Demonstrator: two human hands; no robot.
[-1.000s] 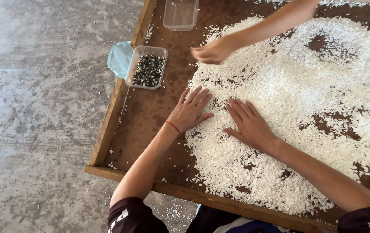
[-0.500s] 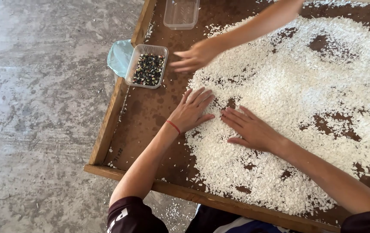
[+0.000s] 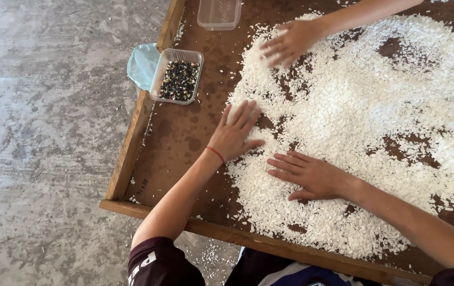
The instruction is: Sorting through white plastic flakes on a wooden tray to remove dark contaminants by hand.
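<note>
White rice grains (image 3: 396, 111) lie spread over a large brown wooden tray (image 3: 171, 137). My left hand (image 3: 236, 132), with a red band at the wrist, rests flat with fingers apart on the left edge of the rice. Just to its right my right hand (image 3: 311, 175) lies flat on the grains, fingers spread and pointing left. Neither hand holds anything. Another person's hand (image 3: 289, 41) reaches in from the top right and touches the rice at the far side.
A clear plastic tub (image 3: 177, 80) of dark bits sits at the tray's left rim, with a pale blue lid (image 3: 141, 65) beside it. A second clear tub (image 3: 218, 12) stands at the top. The tray's wooden rim (image 3: 132, 145) borders grey concrete floor (image 3: 42, 143).
My right hand has slid down and to the right across the rice. The other person's hand moved away from the dark-bits tub, back right onto the rice.
</note>
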